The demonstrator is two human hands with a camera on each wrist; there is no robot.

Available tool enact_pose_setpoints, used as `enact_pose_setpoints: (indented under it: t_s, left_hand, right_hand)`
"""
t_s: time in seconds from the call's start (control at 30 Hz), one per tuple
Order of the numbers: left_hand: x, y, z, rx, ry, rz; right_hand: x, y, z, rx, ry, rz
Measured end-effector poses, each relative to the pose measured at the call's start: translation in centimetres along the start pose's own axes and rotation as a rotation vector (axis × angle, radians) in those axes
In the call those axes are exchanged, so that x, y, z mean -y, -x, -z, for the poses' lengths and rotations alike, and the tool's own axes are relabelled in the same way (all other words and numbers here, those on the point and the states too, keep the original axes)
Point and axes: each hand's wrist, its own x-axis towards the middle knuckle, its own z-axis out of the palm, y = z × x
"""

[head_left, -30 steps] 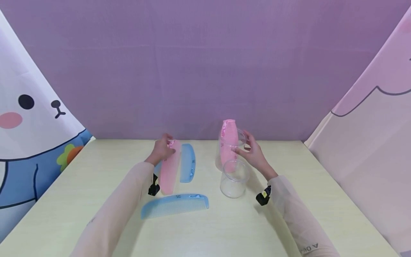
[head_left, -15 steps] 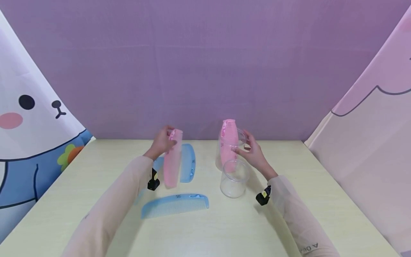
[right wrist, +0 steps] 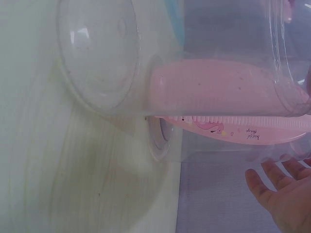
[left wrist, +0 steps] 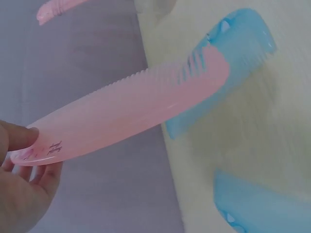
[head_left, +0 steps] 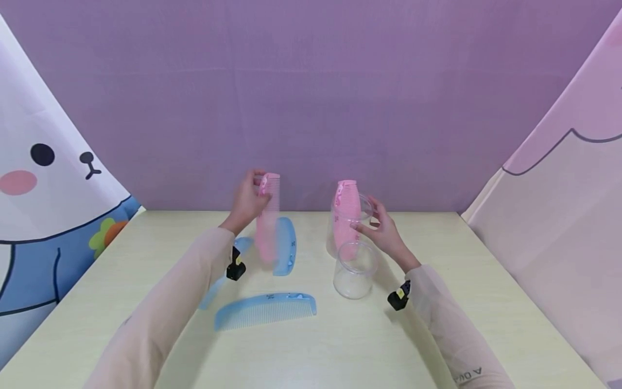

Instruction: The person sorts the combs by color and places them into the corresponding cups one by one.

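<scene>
My left hand [head_left: 247, 204] pinches a pink comb [head_left: 267, 229] near its top end. That comb hangs roughly upright above the table; its lower end overlaps a blue comb [head_left: 286, 248] in the head view. In the left wrist view, thumb and fingers lie on either side of the comb [left wrist: 121, 111]. Farther right, my right hand [head_left: 386, 233] grips a tall clear plastic cup [head_left: 367, 207] near the rim, thumb toward the front. Pink comb plastic [head_left: 346, 213] stands inside it, teeth and printed pattern showing in the right wrist view [right wrist: 233, 130].
Another clear cup [head_left: 352, 286] stands in front of the gripped one. A blue comb [head_left: 264, 312] lies across the table's front middle, and one more [head_left: 211, 294] is partly hidden under the left forearm. A purple cloth [head_left: 311, 108] hangs behind the table's back edge.
My left hand has raised the pink comb off the table and moved it slightly right, uncovering more of the blue comb beneath the forearm. The right hand and both cups have stayed put.
</scene>
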Motion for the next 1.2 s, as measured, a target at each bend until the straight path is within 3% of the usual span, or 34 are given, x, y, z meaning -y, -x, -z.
enact_pose_setpoints:
  t_s: [0.17,0.67,0.77,0.97,1.2]
  left_hand:
    - [-1.4,-0.4,-0.3,-0.076,0.062,-0.086]
    - [-6.7,-1.3,-1.2,-0.275,0.337,-0.336]
    - [-7.9,-1.2,-1.3,-0.307,0.383,-0.361]
    - [-11.1,0.4,-1.0,-0.335,0.461,-0.359]
    - [-12.4,0.7,-2.1,-0.36,0.495,-0.41]
  right_hand:
    - [-1.7,-0.5,0.0,-0.013,0.033,0.006]
    - [-1.6,-0.2,0.1,-0.017,0.014,0.018]
    - [-1.6,-0.3,0.0,-0.016,0.007,0.021]
    - [-1.8,-0.3,0.0,-0.021,0.008,0.016]
    - [0.1,0.2,0.2,-0.006,-0.019,0.001]
